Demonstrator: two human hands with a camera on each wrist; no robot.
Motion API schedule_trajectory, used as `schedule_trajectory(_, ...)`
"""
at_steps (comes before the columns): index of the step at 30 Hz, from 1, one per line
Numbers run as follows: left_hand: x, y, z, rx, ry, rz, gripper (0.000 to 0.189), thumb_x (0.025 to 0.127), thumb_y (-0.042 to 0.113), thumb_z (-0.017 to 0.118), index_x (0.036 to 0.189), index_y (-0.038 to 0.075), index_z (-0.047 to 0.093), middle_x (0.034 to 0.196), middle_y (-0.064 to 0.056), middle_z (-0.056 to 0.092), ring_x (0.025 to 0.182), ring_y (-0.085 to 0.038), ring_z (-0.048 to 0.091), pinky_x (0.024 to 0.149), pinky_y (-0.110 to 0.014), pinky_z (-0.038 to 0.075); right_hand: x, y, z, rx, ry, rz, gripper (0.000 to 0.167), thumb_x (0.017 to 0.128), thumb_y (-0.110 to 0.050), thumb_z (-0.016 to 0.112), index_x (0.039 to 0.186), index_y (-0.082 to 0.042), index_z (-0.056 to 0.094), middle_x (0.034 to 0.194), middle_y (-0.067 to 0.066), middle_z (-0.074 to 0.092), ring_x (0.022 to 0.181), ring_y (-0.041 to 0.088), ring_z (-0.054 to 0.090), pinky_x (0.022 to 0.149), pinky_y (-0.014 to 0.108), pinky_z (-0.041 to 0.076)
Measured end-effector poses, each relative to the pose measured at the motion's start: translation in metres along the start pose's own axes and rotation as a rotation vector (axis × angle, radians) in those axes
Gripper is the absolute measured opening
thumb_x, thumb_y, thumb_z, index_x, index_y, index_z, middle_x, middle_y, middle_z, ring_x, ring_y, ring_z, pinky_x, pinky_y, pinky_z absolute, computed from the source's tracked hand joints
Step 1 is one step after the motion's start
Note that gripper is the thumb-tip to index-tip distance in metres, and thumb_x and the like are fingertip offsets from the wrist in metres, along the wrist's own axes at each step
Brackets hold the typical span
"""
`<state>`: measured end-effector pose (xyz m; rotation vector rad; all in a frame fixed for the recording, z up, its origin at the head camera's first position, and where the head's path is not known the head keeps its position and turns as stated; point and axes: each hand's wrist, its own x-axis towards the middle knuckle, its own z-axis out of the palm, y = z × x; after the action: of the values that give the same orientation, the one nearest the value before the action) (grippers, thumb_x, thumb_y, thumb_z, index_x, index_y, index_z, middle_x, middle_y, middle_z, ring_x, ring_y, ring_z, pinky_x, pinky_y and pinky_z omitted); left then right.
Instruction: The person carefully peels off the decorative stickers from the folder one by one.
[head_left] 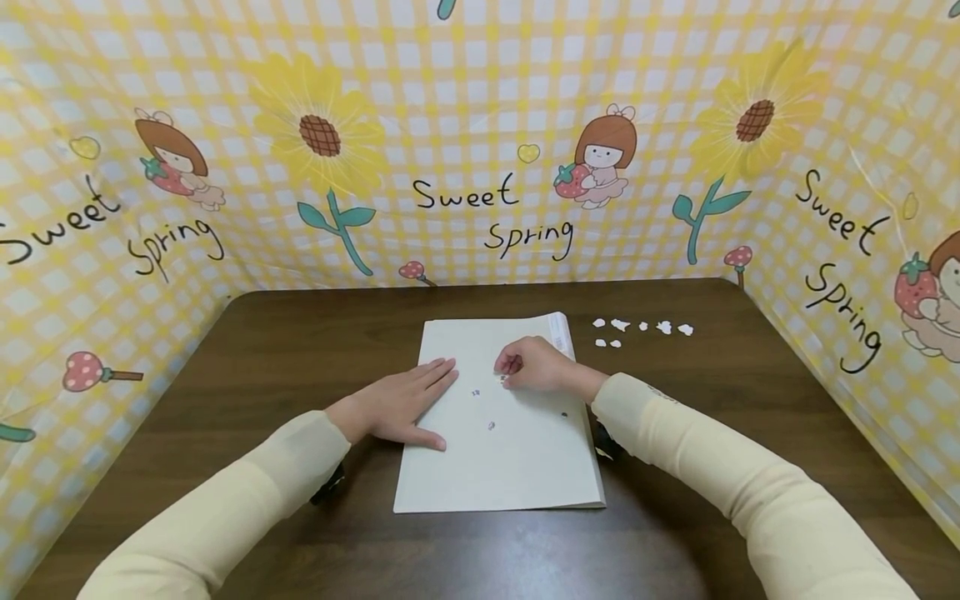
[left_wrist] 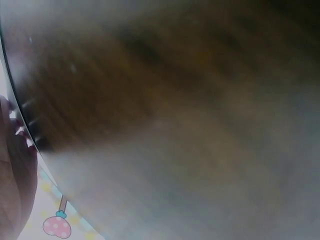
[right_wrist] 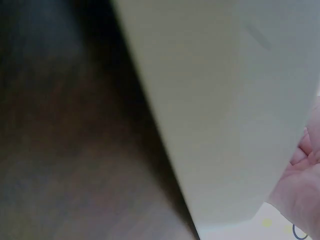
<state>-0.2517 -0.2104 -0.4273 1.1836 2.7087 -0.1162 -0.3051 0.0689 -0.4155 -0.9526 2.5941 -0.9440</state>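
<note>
A white sketch pad (head_left: 495, 475) lies on the brown table in the head view. My left hand (head_left: 408, 404) rests flat on its left edge, fingers straight and thumb out to the side. Over the upper middle of the page, my right hand (head_left: 536, 365) has curled fingers and pinches a tiny piece of paper (head_left: 503, 379) against the sheet; the fingertips partly cover it. Small dark figures (head_left: 476, 392) dot the page nearby, too small to make out. Both wrist views are mostly blurred, showing the left hand (left_wrist: 17, 185) and right hand (right_wrist: 300, 185) only at the margins.
Several small white paper cut-outs (head_left: 619, 325) lie in two rows on the table (head_left: 300, 333), right of the pad's far corner. A yellow checked cloth (head_left: 465, 125) with printed flowers and lettering walls in the back and both sides.
</note>
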Motion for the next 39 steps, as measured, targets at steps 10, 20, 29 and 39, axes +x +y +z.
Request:
schedule_trajectory(10,-0.0001,-0.0002,0.0005,-0.009,-0.003,-0.003,0.114,0.079,0.087,0.032,0.157,0.008,0.007,0.163,-0.009,0.001,0.147,-0.022,0.003,0.115,-0.038,0.018,-0.0003,-0.0004,0.0017,0.014,0.012,-0.010,0.010,0.080,-0.003,0.078,0.087,-0.008,0.072,0.077,-0.004,0.065,0.073,0.010,0.058,0.072,0.024,0.049)
schedule_trajectory(20,-0.0012,0.0020,-0.0029,-0.005,0.007,0.019,0.113,0.081,0.084,0.036,0.156,0.004,0.011,0.162,-0.013,0.005,0.147,-0.025,0.007,0.115,-0.040,0.018,0.0010,0.0030,0.0030,0.016,0.022,-0.013,0.010,0.081,-0.003,0.078,0.086,-0.009,0.072,0.076,-0.005,0.065,0.074,0.011,0.059,0.071,0.024,0.049)
schedule_trajectory(29,-0.0012,0.0020,-0.0030,-0.014,0.015,0.019,0.112,0.081,0.083,0.038,0.156,0.003,0.012,0.162,-0.014,0.006,0.147,-0.026,0.008,0.115,-0.041,0.019,0.0006,0.0001,0.0032,0.012,0.000,-0.026,0.008,0.082,-0.003,0.077,0.087,-0.007,0.073,0.076,-0.004,0.065,0.073,0.011,0.058,0.071,0.024,0.049)
schedule_trajectory(39,-0.0012,0.0029,-0.0041,-0.013,0.006,0.017,0.112,0.081,0.084,0.036,0.156,0.004,0.011,0.162,-0.014,0.006,0.147,-0.026,0.008,0.115,-0.041,0.018,0.0040,-0.0043,-0.0005,-0.068,-0.062,-0.017,0.006,0.085,-0.003,0.074,0.087,-0.008,0.073,0.077,-0.005,0.064,0.074,0.012,0.055,0.072,0.024,0.048)
